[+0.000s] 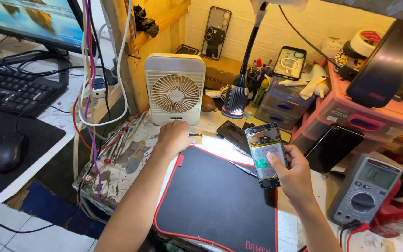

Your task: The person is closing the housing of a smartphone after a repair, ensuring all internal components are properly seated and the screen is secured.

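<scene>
Far left of the hands, a white desk (57,123) carries a monitor (33,21), a black keyboard (12,91) and a mouse (4,151) on a dark pad. A bundle of cables (87,70) hangs between that desk and a worn, scratched workbench (113,179).

The left hand (173,137) reaches forward over the bench's back edge, arm stretched out from the lower left. Its fingers are curled down, knuckles up, resting just in front of the base of a small cream fan (174,88). Whether it grips anything I cannot tell; the fingertips are hidden. Left of this hand lie tweezers and other thin tools (127,149). Below and between both hands spreads a black mat (215,196) with a red border.

Behind the gap between the hands, a gooseneck lamp (236,98) shines on the bench, and a dark phone (233,134) lies flat beneath it.

The right hand (292,175) is raised above the mat's right edge, well apart from the left, with the wrist coming from the lower right. It is clamped around an opened phone (267,154), held upright with battery and boards facing the camera, thumb pressed on the battery.

Right of this hand stand pink drawers (364,119), a dark screen panel (334,147) leaning on them, and a grey multimeter (367,189). A pale wall (332,23) backs the bench.
</scene>
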